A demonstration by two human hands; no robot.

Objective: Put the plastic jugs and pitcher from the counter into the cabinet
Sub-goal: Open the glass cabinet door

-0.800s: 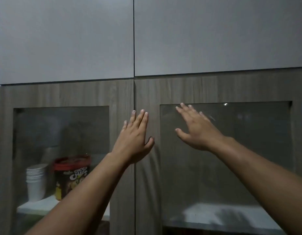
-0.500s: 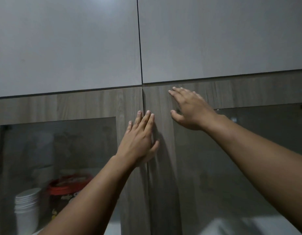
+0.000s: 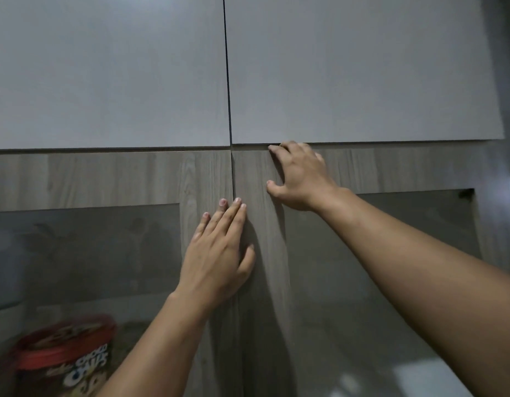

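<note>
A wall cabinet fills the view, with two wood-grain doors that have glass panes; both doors are closed. My left hand (image 3: 219,253) lies flat on the left door (image 3: 104,179) beside the centre seam, fingers extended. My right hand (image 3: 299,174) is higher, on the right door (image 3: 391,167), with its fingertips curled at the door's top edge. Neither hand holds anything. No jug or pitcher is in view.
Above are two plain light grey upper doors (image 3: 110,70). Behind the left glass pane (image 3: 84,253) stands a red-lidded cereal tub (image 3: 67,356) on a shelf. A pale shelf surface shows behind the right pane (image 3: 420,376).
My right hand has slid up from the right glass pane to the top edge of the right door. My left hand stayed by the seam. The camera tilted upward.
</note>
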